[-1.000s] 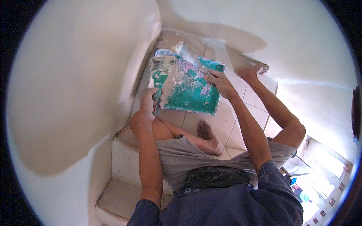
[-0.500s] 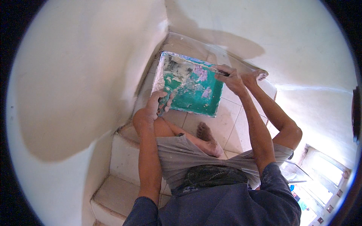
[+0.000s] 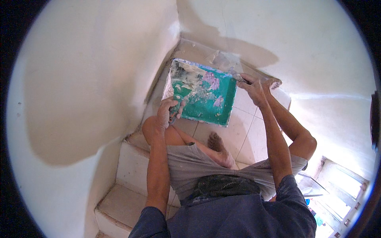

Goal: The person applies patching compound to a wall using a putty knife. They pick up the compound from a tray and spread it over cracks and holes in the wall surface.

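Note:
A green square tray point(image 3: 210, 113) smeared with white, grey and pinkish putty sits on the tiles in front of me. My left hand point(image 3: 164, 113) is closed around the handle of a putty knife point(image 3: 177, 99), which reaches over the tray's near left edge. Its blade is hard to tell from the smears. At the tray's far right corner, my right hand point(image 3: 254, 90) grips a second tool, apparently a scraper point(image 3: 240, 78), by its dark handle. The scraper points toward a crumpled clear plastic sheet point(image 3: 226, 59) behind the tray.
Pale walls point(image 3: 99, 75) meet in a corner behind the tray. Tiled steps point(image 3: 123, 202) go down on the left. My bare feet point(image 3: 216, 142) rest on the floor near the tray and by the right wall. A bright opening with assorted items point(image 3: 317, 210) lies at lower right.
My right hand has shifted slightly right and nearer, with its tool now at the tray's corner. The left hand keeps its grip on the putty knife. The whole view has shifted slightly.

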The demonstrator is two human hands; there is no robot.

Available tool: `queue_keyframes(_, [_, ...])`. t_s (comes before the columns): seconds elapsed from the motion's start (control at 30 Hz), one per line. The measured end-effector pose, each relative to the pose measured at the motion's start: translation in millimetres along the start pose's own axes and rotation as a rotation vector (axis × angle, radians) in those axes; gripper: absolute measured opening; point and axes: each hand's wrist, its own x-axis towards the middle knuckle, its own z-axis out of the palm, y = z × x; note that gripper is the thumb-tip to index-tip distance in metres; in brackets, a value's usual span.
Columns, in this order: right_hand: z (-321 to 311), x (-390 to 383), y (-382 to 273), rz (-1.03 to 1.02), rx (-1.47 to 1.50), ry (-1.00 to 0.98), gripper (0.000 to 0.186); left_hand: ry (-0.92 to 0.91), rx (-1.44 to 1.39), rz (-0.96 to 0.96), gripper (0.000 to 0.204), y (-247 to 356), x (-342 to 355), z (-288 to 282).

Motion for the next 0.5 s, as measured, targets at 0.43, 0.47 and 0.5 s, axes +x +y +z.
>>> queue_keyframes(0.43, [4.0, 3.1, -35.8, 0.227, -0.058, -0.324, 0.03, -0.008, 0.093, -0.016, 0.028, -3.7, 6.2, -4.8])
queue_keyframes(0.47, [0.8, 5.8, -35.9, 0.249, -0.095, -0.349, 0.032, -0.024, 0.101, -0.002, 0.028, -3.5, 6.5, -4.6])
queue_keyframes(0.5, [0.9, 6.9, -41.3, 0.246, -0.145, -0.3, 0.032, -0.014, 0.095, -0.008, 0.028, -3.8, 5.8, -5.6])
